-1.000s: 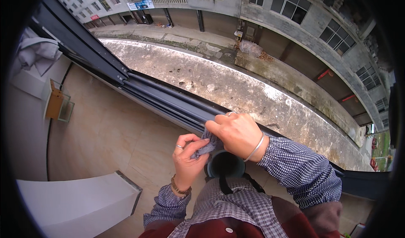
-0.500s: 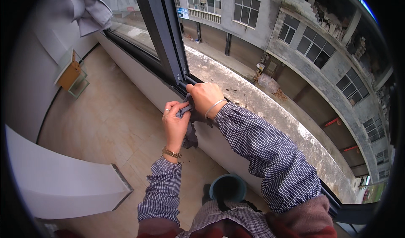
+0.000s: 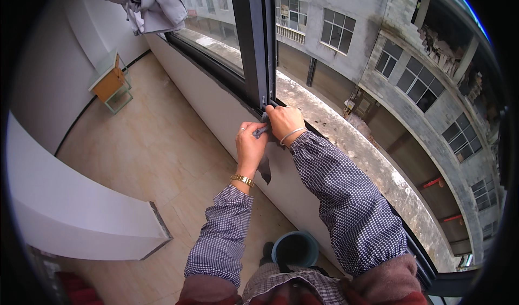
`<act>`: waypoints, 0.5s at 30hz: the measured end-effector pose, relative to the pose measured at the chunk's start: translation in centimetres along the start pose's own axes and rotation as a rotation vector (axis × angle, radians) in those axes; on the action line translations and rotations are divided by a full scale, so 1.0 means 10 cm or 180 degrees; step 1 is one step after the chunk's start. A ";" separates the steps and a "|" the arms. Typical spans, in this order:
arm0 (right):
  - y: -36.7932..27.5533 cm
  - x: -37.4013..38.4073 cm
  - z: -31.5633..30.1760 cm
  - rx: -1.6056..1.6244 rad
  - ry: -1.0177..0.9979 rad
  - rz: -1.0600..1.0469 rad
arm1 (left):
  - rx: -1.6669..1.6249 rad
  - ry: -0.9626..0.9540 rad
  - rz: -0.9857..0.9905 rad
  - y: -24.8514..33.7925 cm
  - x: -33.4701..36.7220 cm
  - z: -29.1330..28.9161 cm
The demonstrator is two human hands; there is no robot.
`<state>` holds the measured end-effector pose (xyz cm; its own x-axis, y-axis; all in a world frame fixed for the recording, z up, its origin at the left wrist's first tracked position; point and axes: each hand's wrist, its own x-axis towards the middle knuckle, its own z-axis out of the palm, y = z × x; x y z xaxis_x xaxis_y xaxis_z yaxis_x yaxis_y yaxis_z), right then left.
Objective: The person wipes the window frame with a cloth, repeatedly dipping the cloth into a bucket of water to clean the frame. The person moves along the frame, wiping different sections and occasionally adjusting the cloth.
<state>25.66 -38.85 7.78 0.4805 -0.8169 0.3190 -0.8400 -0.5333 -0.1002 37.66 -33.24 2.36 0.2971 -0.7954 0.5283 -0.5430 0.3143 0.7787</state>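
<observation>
My left hand (image 3: 251,147) pinches a dark grey cloth (image 3: 264,170) between thumb and fingers, and part of it hangs down against the wall below the window. Just to its right, my right hand (image 3: 287,122) is closed over the window's bottom track, at the foot of the dark sliding window frame (image 3: 255,51). The cloth runs up from my left hand to the fingers of my right hand, which seem to press it into the track. Those fingertips are partly hidden.
A blue-green bucket (image 3: 311,249) stands on the tiled floor by my feet. Pale grey fabric (image 3: 148,8) hangs at the upper left, near a small wooden table (image 3: 111,79). A white pillar (image 3: 92,213) juts in at left. Outside lies a weathered concrete ledge (image 3: 373,178).
My view has shifted, so the window and room appear farther right. Both hands have come slightly closer to the foot of the sliding frame, still holding the cloth.
</observation>
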 end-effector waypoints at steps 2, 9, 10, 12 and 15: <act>0.04 -0.18 -0.09 -0.0044 -0.0053 0.0021 | -0.0132 -0.0135 -0.0079 0.12 -0.15 0.02; 0.27 -1.12 -0.62 -0.0094 -0.0449 -0.0041 | -0.0656 -0.0810 -0.0059 0.65 -0.81 0.09; 0.32 -1.32 -0.72 -0.0069 -0.0441 -0.0079 | -0.0786 -0.0969 -0.0099 0.75 -0.94 0.10; 0.41 -1.75 -0.91 -0.0087 -0.0411 -0.0017 | -0.0973 -0.1250 -0.0094 0.98 -1.22 0.15; 0.55 -2.48 -1.21 -0.0027 -0.0473 0.0143 | -0.1216 -0.1701 -0.0045 1.34 -1.67 0.24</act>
<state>6.09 -18.91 10.73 0.4739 -0.8637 0.1714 -0.8633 -0.4941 -0.1029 23.51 -16.97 3.18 -0.1823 -0.9178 0.3527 -0.1957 0.3854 0.9018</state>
